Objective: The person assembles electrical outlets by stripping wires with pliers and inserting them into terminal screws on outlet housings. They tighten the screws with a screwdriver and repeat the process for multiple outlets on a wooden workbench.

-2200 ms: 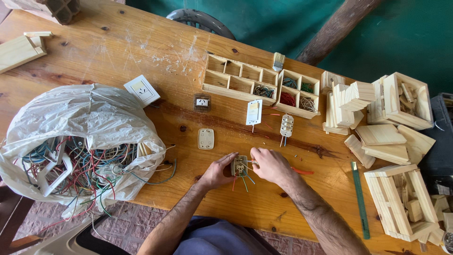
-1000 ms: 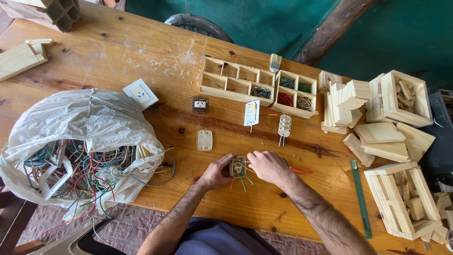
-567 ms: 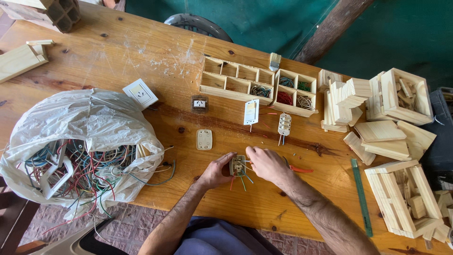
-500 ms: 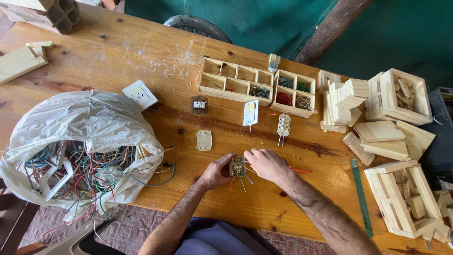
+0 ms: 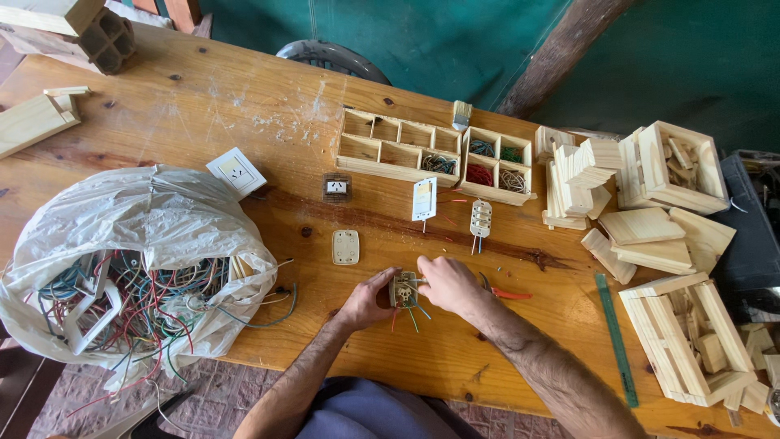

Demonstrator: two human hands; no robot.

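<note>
Down at the near edge of the wooden table [image 5: 203, 106], both hands meet on a small electrical switch module [image 5: 403, 289] with short coloured wires fanning out beneath it. The left hand [image 5: 366, 299] is curled around the module's left side, gripping it with fingers and thumb. The right hand [image 5: 447, 282] is closed over its right side, fingertips pinched at the top edge; whether it holds a small tool I cannot tell. Just right of that hand, red-handled pliers [image 5: 505, 293] lie on the wood.

Just beyond the hands lies a cream cover plate [image 5: 345, 246], and farther off a dark socket module [image 5: 336, 187], a white plate [image 5: 424, 198] standing on edge and a pale switch frame [image 5: 481, 219]. Behind these sits a wooden compartment tray [image 5: 390, 158], its right-hand cells holding coils of wire. Far left of the hands, a white plastic bag [image 5: 138, 219] gapes open, full of tangled wires, with a white socket plate [image 5: 236, 171] beside it. On the right are stacked wooden blocks [image 5: 581, 171], small wooden crates [image 5: 682, 341] and a green ruler [image 5: 616, 337].
</note>
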